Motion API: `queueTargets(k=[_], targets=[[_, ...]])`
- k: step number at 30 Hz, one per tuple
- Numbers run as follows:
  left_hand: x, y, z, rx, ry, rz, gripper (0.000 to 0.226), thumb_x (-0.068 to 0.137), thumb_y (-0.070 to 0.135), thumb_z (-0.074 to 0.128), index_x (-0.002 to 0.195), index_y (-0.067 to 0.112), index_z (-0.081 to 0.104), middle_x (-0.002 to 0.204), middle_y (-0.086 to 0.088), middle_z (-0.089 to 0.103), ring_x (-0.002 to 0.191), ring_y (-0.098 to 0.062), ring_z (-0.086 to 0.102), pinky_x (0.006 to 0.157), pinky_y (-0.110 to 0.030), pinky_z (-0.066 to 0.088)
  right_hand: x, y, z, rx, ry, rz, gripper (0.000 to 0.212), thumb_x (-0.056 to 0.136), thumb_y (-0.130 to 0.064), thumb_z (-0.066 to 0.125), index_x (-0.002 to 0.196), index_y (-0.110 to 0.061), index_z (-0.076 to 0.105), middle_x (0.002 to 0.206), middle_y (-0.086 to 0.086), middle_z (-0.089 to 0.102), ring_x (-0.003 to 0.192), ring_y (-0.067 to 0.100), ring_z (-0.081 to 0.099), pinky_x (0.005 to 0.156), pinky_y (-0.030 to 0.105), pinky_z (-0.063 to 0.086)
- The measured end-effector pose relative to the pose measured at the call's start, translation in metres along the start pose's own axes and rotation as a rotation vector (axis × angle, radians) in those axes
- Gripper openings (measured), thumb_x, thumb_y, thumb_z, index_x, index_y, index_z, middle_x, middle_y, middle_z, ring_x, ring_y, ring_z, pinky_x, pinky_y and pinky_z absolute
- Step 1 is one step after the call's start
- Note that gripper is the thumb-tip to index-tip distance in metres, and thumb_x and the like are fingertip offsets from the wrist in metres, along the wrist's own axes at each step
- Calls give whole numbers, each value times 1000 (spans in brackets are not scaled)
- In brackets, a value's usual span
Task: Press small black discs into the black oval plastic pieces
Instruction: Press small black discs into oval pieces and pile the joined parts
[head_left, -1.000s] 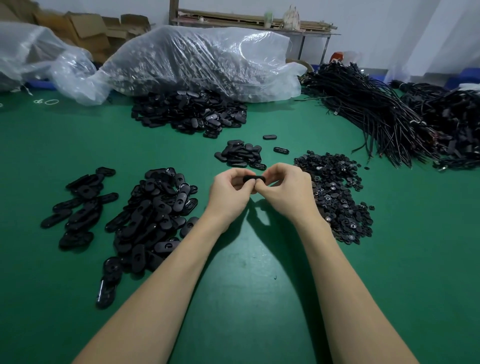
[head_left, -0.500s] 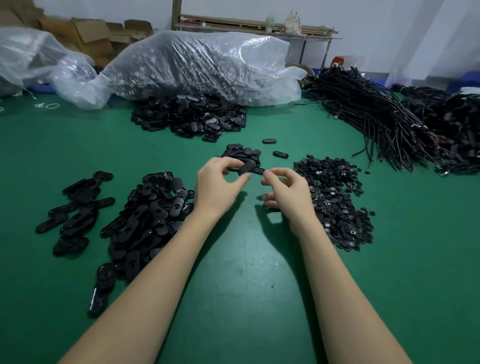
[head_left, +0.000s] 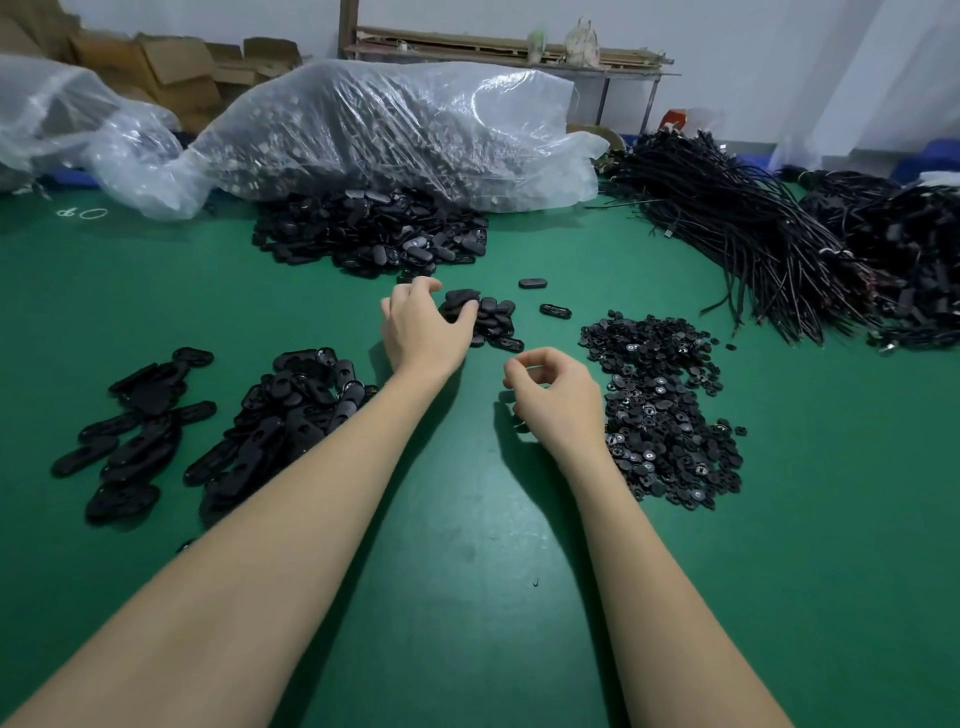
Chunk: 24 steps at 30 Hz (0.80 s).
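The left hand (head_left: 423, 332) is extended over the green bench (head_left: 467, 545) to a small heap of oval pieces (head_left: 491, 322); its fingers are curled round one black oval piece (head_left: 460, 304) at the heap's near-left edge. Whether that piece is lifted clear of the heap cannot be told. The right hand (head_left: 558, 397) is held just above the bench, between the small heap and the pile of small black discs (head_left: 665, 405); its fingers are curled with thumb and forefinger tips brought together, and whether a disc is pinched between them cannot be told. Two loose oval pieces (head_left: 543, 296) are seen lying just beyond the small heap. Larger heaps of oval pieces (head_left: 280, 421) are noted at the left. A further heap (head_left: 374, 234) is spilled from a clear plastic bag (head_left: 395, 135) at the back. Bundled black cables (head_left: 737, 228) are laid at the right.
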<state>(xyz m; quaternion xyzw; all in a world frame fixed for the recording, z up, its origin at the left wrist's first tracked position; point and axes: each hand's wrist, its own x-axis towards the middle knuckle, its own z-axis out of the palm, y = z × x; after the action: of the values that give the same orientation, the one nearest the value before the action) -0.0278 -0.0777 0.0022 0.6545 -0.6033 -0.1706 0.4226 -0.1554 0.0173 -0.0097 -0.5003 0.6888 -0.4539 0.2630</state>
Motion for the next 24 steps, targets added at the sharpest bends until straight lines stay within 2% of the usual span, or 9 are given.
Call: queueTargets(k=[4,8,12,15,17,19,24], targets=[[-35,0,-8,-65,-13,155,32,92,37,66,117,17,60,122,-3,58,119,-22,47,95,-34,41,-2,-1,-1,-16,-3,-4,11,91,-40,63,89,-32,69,85,-11,75,80,14,72,84,41,59],[-64,-2,-15,3,-197,294,17,95,33,62,107,20,64,114,1,61,112,-19,52,96,-37,45,-4,-3,-3,-16,-15,-11,8,92,-36,64,90,-31,70,85,-10,74,81,16,73,84,44,59],[-78,-11,-20,152,-335,417,22,97,36,58,112,23,66,116,5,62,115,-18,48,98,-36,41,-6,-7,-7,33,2,-13,10,91,-23,63,88,-27,71,78,-6,74,73,15,72,83,46,61],[-79,-13,-24,119,-351,407,24,98,37,57,115,22,66,118,5,62,117,-18,46,99,-36,40,-6,-11,-15,13,-73,-48,10,92,-20,63,88,-25,71,77,-6,72,66,17,71,78,47,62],[-78,-11,-26,129,-366,407,28,98,36,57,119,20,65,121,3,62,119,-19,46,100,-37,40,-5,-16,-20,-114,-152,-132,9,92,-23,64,89,-26,72,85,-8,73,72,14,71,77,36,61],[-79,-10,-28,141,-388,411,30,98,33,57,123,18,62,122,0,61,120,-22,45,100,-38,40,-6,-23,-22,-219,-174,-210,9,92,-26,65,88,-30,72,87,-13,73,70,5,68,67,20,55],[-79,-7,-32,141,-425,378,31,96,25,58,122,9,59,116,-7,59,118,-26,45,100,-41,41,-7,-40,-15,-247,-161,-252,8,91,-26,67,87,-27,73,81,-15,72,77,-4,66,64,7,45]])
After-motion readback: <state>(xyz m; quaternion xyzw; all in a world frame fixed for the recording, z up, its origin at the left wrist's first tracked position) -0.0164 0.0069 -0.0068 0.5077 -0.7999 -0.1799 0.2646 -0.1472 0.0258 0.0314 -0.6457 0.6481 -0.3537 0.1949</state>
